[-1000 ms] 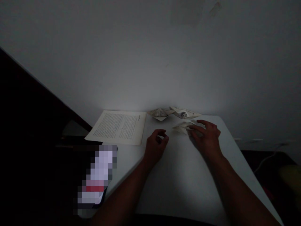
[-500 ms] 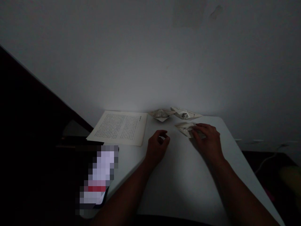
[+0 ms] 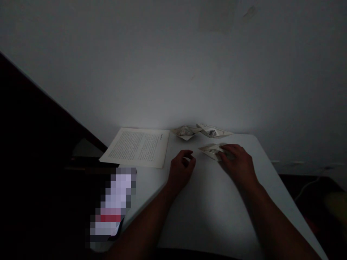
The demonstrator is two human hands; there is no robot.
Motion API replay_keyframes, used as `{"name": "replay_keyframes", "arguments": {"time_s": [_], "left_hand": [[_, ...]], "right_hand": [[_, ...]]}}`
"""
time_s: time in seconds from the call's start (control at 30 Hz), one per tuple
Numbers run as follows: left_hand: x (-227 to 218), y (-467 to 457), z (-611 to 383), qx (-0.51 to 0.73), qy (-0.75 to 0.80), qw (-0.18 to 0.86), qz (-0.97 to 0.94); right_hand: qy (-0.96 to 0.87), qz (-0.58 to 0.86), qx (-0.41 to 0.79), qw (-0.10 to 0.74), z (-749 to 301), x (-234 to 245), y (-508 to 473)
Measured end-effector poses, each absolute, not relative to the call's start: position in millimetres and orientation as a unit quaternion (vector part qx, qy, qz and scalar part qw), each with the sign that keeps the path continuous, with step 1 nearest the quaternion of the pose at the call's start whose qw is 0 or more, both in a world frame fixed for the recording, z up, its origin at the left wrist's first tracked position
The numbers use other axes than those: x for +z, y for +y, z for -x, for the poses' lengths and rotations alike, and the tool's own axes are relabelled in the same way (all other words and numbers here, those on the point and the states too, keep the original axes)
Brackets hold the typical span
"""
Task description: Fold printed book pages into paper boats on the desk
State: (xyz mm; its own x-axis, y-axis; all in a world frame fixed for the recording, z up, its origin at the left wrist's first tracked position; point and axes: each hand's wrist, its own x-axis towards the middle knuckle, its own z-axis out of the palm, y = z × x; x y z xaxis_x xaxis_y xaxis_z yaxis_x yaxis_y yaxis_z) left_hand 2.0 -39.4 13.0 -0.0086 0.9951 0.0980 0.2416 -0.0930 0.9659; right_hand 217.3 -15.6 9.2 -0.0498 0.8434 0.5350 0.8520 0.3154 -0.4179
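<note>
My right hand [image 3: 240, 162] grips the right end of a folded paper boat [image 3: 211, 151], thumb on the near side and fingers over the far side. That end of the boat is hidden under the fingers. To its left, my left hand [image 3: 182, 166] rests on the table with curled fingers, the thumb and forefinger apart and nothing between them. Behind, two more printed-paper boats, a left one [image 3: 186, 133] and a right one [image 3: 215, 131], sit end to end close to the wall.
A stack of printed sheets [image 3: 138, 148] lies at the back left of the white table [image 3: 195, 216]. Near the left edge is a phone [image 3: 116, 202] with a blurred screen. The wall [image 3: 173, 72] closes off the back. A cable [image 3: 306, 186] runs beyond the right edge.
My right hand has shifted the paper boat slightly left and toward me. My left hand and the two rear boats have stayed in place.
</note>
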Motion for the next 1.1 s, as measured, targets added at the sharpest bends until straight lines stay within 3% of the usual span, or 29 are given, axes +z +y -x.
{"name": "replay_keyframes", "arguments": {"time_s": [0.23,0.5,0.7,0.8,0.93,1.1], "left_hand": [[12.9,-39.1,-4.3,0.494,0.557,0.345,-0.572],[5.4,-32.7,-2.7,0.471,0.545,0.354,-0.597],[3.9,-30.2,-2.9,0.466,0.563,0.335,-0.594],[4.2,-29.9,-3.1,0.467,0.565,0.333,-0.592],[4.7,-29.2,-3.1,0.460,0.557,0.335,-0.605],[12.0,-30.9,0.6,0.411,0.526,0.335,-0.664]], "right_hand": [[-0.729,0.563,0.046,0.387,-206.3,12.5,-22.2],[-0.747,0.529,0.141,0.378,-187.7,25.3,-30.7],[-0.712,0.565,0.061,0.412,-200.8,48.4,3.9],[-0.733,0.590,0.003,0.338,-205.0,54.6,39.3],[-0.770,0.621,-0.012,0.147,-202.1,53.4,76.4],[-0.767,0.631,-0.015,0.115,-207.4,50.5,80.8]]}}
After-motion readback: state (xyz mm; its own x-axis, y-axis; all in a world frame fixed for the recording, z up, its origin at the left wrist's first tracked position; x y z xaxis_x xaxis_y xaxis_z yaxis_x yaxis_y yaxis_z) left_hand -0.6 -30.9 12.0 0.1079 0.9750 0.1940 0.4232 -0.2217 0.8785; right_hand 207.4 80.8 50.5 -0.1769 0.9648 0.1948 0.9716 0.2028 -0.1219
